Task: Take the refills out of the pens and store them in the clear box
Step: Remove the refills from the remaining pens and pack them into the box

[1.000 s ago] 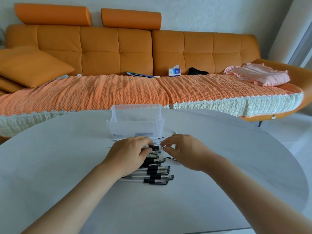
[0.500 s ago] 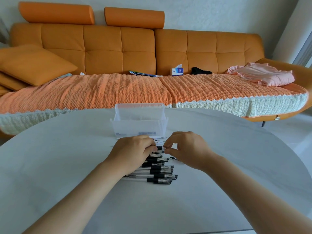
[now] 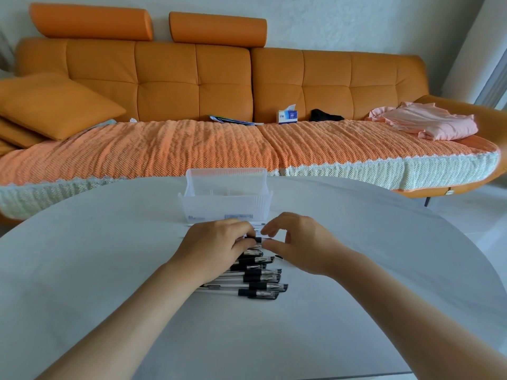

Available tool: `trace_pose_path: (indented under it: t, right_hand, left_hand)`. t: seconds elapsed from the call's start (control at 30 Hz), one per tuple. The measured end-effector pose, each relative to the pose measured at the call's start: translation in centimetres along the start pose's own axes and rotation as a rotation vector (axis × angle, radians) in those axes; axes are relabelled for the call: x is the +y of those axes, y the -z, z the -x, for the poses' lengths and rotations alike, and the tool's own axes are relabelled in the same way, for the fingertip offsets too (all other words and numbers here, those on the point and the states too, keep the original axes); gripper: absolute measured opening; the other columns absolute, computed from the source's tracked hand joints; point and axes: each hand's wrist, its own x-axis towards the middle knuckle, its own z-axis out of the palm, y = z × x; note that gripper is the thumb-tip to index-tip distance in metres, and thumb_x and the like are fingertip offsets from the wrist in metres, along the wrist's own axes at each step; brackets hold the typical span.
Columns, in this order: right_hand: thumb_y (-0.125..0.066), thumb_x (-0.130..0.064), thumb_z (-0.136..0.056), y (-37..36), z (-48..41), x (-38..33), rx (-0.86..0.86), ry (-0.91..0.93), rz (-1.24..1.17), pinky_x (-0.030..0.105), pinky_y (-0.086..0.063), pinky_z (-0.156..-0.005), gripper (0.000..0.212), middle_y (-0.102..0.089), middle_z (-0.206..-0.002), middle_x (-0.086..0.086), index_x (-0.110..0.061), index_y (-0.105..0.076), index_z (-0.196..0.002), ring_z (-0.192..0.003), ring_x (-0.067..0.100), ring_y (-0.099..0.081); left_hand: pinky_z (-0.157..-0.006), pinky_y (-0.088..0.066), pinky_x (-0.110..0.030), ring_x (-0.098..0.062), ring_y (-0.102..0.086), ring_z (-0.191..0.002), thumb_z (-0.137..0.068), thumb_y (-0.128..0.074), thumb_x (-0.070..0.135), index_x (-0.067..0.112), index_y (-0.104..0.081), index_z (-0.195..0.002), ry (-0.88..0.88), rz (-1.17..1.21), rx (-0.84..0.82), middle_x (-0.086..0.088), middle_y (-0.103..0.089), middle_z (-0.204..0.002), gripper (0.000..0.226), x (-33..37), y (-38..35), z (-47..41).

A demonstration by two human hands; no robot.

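My forearms reach forward and converge just short of the box (image 3: 227,207). My left hand (image 3: 216,244) lies knuckles up, its fingers curled round a pen (image 3: 257,239). My right hand (image 3: 299,242) faces it, with thumb and forefinger bent to pinch the pen's end.

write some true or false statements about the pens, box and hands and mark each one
1. The clear box stands on the table beyond the row of pens. True.
2. The left hand is inside the box. False: it grips a pen at the row's far end, in front of the box.
3. The right hand lies flat on the table, away from the pens. False: its fingers curl at that same pen's end.
4. A tissue box sits on the sofa. True.
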Motion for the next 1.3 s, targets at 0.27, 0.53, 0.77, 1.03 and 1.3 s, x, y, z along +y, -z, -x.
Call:
trace_pose_path:
  t: [0.27, 0.53, 0.77, 1.03, 1.3]
  right_hand:
    - [-0.075, -0.037, -0.084, 0.1, -0.3, 0.3, 0.039, -0.043, -0.041, 0.018, -0.04, -0.062, 0.015, -0.063, -0.091, -0.019, -0.039, -0.061, -0.081, -0.064, -0.006, -0.054]
    - [-0.066, -0.035, -0.091, 0.4, -0.1, 1.3, 0.062, -0.041, -0.046, 0.019, -0.041, -0.065, 0.003, -0.063, -0.089, -0.019, -0.035, -0.065, -0.088, -0.072, -0.009, -0.054]
    - [-0.06, -0.036, -0.093, 1.0, -0.2, 3.4, 0.147, -0.261, -0.003, 0.031, -0.051, -0.066, 0.007, -0.065, -0.093, -0.017, -0.036, -0.063, -0.087, -0.074, 0.008, -0.057]
    - [-0.06, -0.036, -0.094, 0.6, -0.3, 2.1, 0.124, -0.159, -0.034, 0.032, -0.053, -0.072, 0.008, -0.063, -0.094, -0.019, -0.038, -0.06, -0.086, -0.077, 0.002, -0.056]
    - [-0.061, -0.042, -0.094, 1.5, -0.2, 2.0, 0.109, -0.212, 0.114, 0.025, -0.044, -0.069, 0.013, -0.067, -0.1, -0.02, -0.036, -0.072, -0.098, -0.085, 0.003, -0.056]
  left_hand:
    - [-0.059, -0.041, -0.026, -0.01, -0.06, -0.078, -0.097, -0.048, 0.047, 0.028, -0.067, -0.094, 0.06, -0.011, -0.038, 0.011, -0.065, -0.086, 0.026, -0.1, -0.8, -0.1]
    - [-0.064, -0.046, -0.026, -0.003, -0.056, -0.079, -0.094, -0.053, 0.048, 0.036, -0.062, -0.103, 0.087, -0.018, -0.079, 0.019, -0.064, -0.096, 0.017, -0.8, 0.3, -0.4]
    - [-0.058, -0.035, -0.024, -0.006, -0.057, -0.079, -0.096, -0.047, 0.044, 0.038, -0.052, -0.093, 0.187, -0.146, -0.092, 0.021, -0.057, -0.09, 0.009, -3.9, 2.3, -0.1]
    - [-0.05, -0.039, -0.018, 0.003, -0.049, -0.054, -0.087, -0.065, 0.043, 0.04, -0.065, -0.105, 0.129, -0.064, 0.097, 0.023, -0.06, -0.1, 0.018, -2.4, 1.4, 0.1]
    - [-0.052, -0.03, -0.014, -0.001, -0.05, -0.068, -0.09, -0.063, 0.041, 0.037, -0.072, -0.098, 0.127, -0.06, 0.109, 0.022, -0.065, -0.092, 0.012, -2.3, 0.1, -0.2]
